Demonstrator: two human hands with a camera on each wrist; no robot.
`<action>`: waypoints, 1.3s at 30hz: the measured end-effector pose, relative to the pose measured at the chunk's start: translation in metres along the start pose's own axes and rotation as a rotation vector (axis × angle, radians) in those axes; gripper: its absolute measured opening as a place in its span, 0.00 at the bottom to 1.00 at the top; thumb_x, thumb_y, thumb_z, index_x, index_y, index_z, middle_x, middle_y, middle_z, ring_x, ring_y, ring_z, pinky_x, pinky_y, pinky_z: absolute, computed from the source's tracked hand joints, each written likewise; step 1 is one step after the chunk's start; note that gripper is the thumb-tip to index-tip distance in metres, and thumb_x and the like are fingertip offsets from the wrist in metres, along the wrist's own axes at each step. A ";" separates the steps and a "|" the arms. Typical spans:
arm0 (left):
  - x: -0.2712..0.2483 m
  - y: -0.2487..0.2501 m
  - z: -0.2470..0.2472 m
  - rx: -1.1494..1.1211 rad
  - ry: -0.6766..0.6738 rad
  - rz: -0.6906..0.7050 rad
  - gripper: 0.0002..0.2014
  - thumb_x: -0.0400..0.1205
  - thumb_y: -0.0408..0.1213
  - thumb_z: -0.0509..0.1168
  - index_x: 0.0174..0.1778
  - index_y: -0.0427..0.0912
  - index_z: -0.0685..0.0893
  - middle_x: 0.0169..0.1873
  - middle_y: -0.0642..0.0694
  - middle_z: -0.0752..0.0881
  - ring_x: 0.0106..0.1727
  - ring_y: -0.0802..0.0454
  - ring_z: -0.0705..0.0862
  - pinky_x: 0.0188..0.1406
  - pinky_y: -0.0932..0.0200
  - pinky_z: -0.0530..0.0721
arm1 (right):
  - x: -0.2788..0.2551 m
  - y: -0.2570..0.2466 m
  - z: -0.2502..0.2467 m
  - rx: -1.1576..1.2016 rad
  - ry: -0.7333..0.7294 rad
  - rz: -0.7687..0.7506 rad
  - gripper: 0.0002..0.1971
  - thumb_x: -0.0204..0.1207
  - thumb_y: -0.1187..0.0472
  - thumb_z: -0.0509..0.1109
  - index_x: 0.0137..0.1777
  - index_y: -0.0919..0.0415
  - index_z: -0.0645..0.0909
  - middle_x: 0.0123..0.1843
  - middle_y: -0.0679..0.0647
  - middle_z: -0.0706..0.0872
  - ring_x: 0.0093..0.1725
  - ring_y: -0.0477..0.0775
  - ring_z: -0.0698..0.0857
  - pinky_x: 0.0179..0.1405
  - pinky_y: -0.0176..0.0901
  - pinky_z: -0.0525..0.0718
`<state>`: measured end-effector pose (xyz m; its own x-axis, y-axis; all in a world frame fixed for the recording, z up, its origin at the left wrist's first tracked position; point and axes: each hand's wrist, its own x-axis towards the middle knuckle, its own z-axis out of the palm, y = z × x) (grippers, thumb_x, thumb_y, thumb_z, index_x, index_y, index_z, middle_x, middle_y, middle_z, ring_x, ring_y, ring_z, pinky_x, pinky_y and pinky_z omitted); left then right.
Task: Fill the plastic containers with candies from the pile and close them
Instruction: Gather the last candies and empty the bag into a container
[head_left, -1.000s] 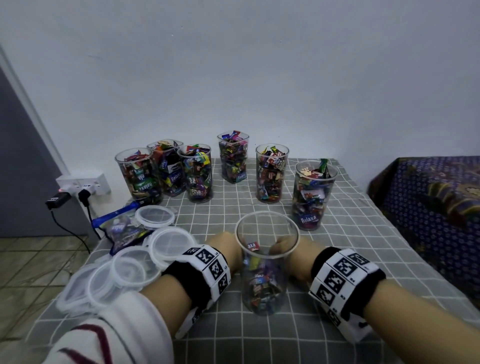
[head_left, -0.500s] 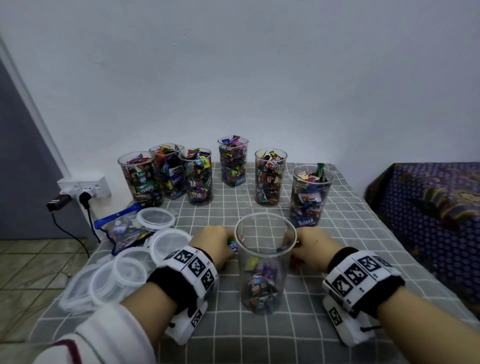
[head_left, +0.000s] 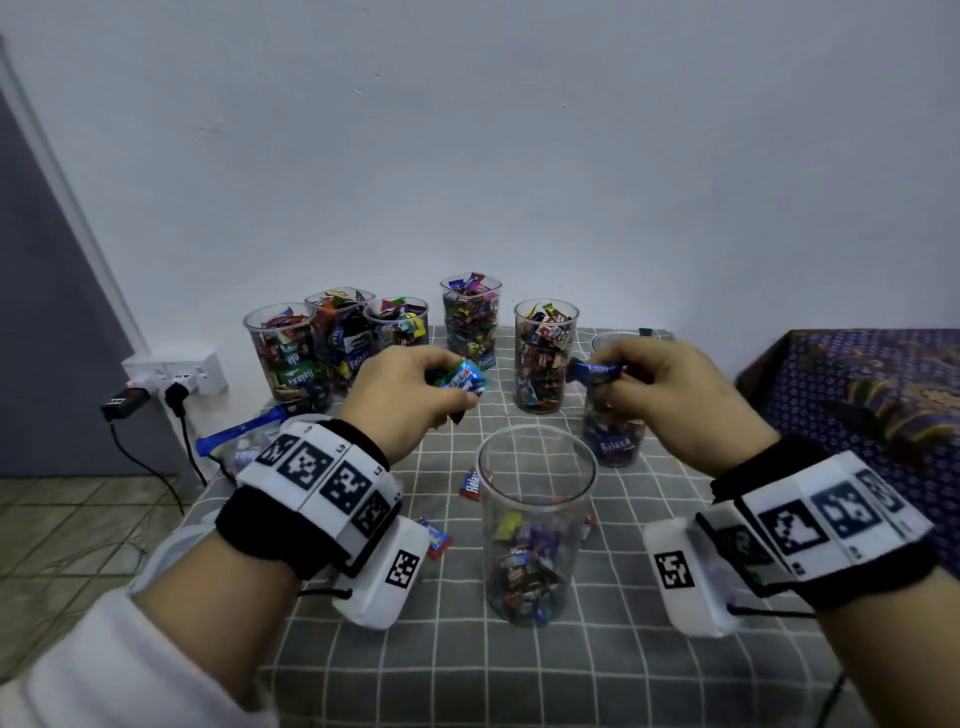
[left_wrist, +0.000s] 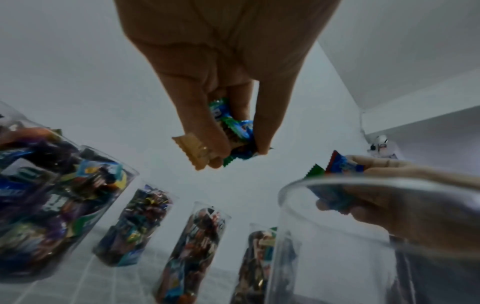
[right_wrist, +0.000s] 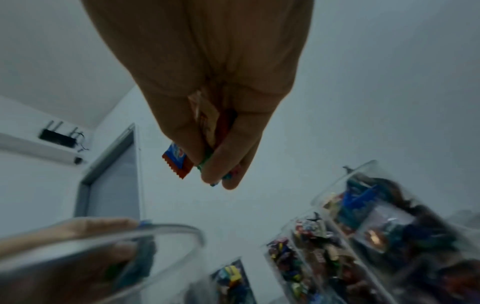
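A grey checked cloth (head_left: 649, 675) covered the tabletop. A white power strip (head_left: 174, 371) sat left against the wall; a dark patterned bedspread (head_left: 872, 395) lay right.

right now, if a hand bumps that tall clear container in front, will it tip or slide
The clear container is tall, narrow and only about a third full, so it probably tips easily at the rim. It looks like light, thin plastic. The checked tablecloth may grip its base, favouring tipping over sliding.

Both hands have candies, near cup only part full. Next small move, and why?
Probably bring both hands over the near cup and let go. The left hand and right hand each pinch wrapped candies above and behind its open rim, and candy covers only its lower part.
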<state>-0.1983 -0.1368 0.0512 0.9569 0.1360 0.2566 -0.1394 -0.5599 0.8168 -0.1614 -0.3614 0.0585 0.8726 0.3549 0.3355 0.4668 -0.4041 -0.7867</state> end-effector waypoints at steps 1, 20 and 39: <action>0.000 0.004 0.000 -0.034 -0.002 0.010 0.07 0.73 0.31 0.75 0.42 0.46 0.85 0.29 0.46 0.87 0.27 0.53 0.81 0.36 0.57 0.85 | -0.002 -0.008 0.002 0.048 -0.020 -0.013 0.15 0.74 0.76 0.67 0.39 0.53 0.81 0.26 0.43 0.84 0.26 0.37 0.81 0.31 0.33 0.79; -0.003 0.022 0.011 -0.240 -0.029 0.097 0.10 0.73 0.27 0.73 0.39 0.49 0.85 0.30 0.46 0.85 0.31 0.50 0.82 0.42 0.47 0.87 | -0.020 -0.010 0.040 -0.154 -0.002 -0.195 0.13 0.72 0.63 0.72 0.57 0.56 0.83 0.56 0.48 0.83 0.56 0.46 0.82 0.58 0.48 0.80; -0.025 0.024 0.031 -0.004 -0.277 0.189 0.17 0.69 0.41 0.76 0.52 0.60 0.84 0.56 0.59 0.86 0.58 0.60 0.83 0.62 0.50 0.81 | -0.046 0.033 0.045 0.275 -0.256 0.153 0.44 0.52 0.52 0.87 0.67 0.42 0.67 0.65 0.46 0.80 0.65 0.39 0.78 0.64 0.46 0.82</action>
<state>-0.2179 -0.1794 0.0483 0.9467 -0.1981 0.2540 -0.3219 -0.5506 0.7702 -0.1927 -0.3530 -0.0067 0.8490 0.5204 0.0914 0.2484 -0.2404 -0.9384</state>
